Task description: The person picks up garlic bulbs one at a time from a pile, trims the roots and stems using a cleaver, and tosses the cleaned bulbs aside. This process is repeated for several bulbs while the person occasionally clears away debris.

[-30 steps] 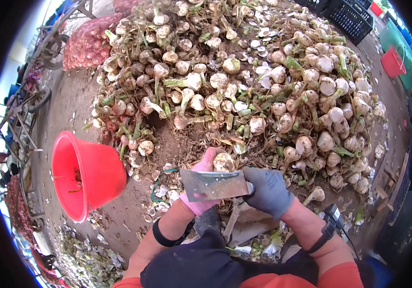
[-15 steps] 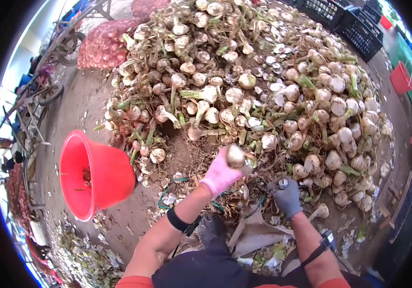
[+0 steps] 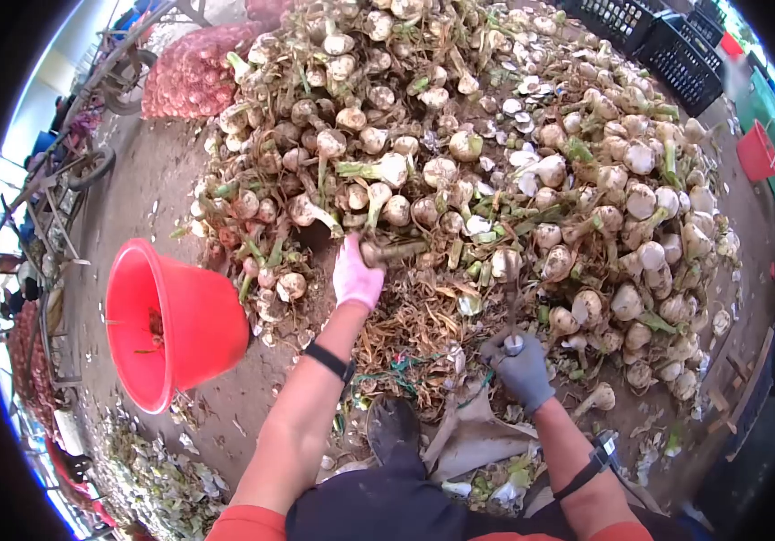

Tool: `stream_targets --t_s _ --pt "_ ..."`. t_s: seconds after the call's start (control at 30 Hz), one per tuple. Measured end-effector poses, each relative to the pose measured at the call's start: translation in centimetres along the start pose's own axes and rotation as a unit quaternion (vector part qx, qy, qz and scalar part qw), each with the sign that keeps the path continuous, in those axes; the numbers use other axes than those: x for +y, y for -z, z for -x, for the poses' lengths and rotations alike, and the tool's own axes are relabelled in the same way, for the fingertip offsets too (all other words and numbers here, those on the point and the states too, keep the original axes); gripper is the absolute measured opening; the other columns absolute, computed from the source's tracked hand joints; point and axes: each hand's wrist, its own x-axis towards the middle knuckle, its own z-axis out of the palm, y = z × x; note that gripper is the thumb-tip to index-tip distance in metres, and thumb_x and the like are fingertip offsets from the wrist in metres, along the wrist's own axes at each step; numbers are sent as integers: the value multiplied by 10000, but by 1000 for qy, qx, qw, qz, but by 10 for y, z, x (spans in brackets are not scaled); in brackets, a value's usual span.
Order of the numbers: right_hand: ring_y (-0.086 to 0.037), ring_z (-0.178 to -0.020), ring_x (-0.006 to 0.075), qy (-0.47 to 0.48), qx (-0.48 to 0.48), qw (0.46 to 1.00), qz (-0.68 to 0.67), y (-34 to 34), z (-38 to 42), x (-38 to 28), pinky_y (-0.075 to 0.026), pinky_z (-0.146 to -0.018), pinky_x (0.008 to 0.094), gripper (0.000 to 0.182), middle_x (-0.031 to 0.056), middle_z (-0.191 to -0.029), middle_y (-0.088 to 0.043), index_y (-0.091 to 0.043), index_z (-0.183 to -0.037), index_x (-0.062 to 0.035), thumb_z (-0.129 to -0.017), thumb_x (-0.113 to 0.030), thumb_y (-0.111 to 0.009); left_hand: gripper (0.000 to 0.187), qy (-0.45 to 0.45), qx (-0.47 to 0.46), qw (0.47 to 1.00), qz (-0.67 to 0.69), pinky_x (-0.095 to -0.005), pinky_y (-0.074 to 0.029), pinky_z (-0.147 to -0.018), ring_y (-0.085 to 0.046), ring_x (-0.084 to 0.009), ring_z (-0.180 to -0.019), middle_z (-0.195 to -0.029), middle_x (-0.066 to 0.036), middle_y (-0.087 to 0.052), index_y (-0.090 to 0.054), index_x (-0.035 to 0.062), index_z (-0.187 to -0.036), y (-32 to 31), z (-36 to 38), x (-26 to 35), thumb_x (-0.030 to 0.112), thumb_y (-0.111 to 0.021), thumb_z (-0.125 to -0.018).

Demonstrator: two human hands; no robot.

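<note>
My left hand (image 3: pixel 358 273), in a pink glove, is closed on a dirt-covered garlic bulb (image 3: pixel 371 254) at the near edge of the heap. The bulb's thick brown stem points right. In its grey glove, my right hand (image 3: pixel 520 365) grips a knife (image 3: pixel 512 307) by the handle, blade pointing up and away from me. Between the hands lies a mat of dry roots and stem scraps (image 3: pixel 428 316). Beyond them spreads the large pile of garlic (image 3: pixel 392 169), many bulbs with cut or long green stems.
A red bucket (image 3: pixel 216 316) lies tipped on the left, its mouth toward the left. Behind it sits a red net sack (image 3: pixel 189 77) of bulbs. Black crates (image 3: pixel 676 59) and a small red bucket (image 3: pixel 757 151) stand at the far right. Peelings (image 3: pixel 157 478) litter the ground at lower left.
My left hand has moved left and away from me; the pale bulb it held is no longer in it, and it now grips another. The knife blade now points upward in view.
</note>
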Motion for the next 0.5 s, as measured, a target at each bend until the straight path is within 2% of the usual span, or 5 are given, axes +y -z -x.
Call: stream_targets --t_s 0.1,0.13,0.2,0.3,0.5 --pt "-570 -649 113 12 -10 997 77 -3 8 -11 -473 -617 282 126 50 -702 -631 -616 -803 -9 -781 -68 -725 531 -2 -35 985 169 -331 -510 -779 -616 -243 -818 -971 -118 -613 -472 77 -1120 9 39 9 57 -744 -664" --pt "-570 -649 113 6 -8 997 78 -4 11 -19 -473 -617 282 126 50 -702 -631 -616 -803 -9 -781 -68 -725 548 10 -59 953 296 -283 -503 -738 -579 -152 -818 -948 -77 -600 -471 75 -1135 -6 47 -7 16 -745 -665" --pt "-569 -628 124 33 -28 991 128 -7 16 -31 -468 -600 285 138 82 -686 -621 -628 -828 -8 -796 -103 -723 504 111 -167 868 455 -244 -490 -698 -565 -106 -806 -929 -46 -597 -481 68 -1144 25 78 25 -13 -706 -700" --pt "-561 -603 141 91 -39 985 140 -17 22 -47 -456 -577 298 142 90 -670 -609 -626 -842 -10 -802 -109 -718 468 116 -244 837 477 -223 -478 -671 -558 -84 -783 -909 -21 -591 -494 61 -1150 53 103 45 -20 -676 -727" --pt "-561 -609 145 187 -62 967 161 -19 33 -73 -458 -583 303 137 85 -674 -617 -633 -879 -10 -809 -98 -714 427 74 -252 834 485 -222 -475 -659 -554 -68 -772 -880 -9 -576 -491 56 -1128 76 132 83 5 -672 -745"
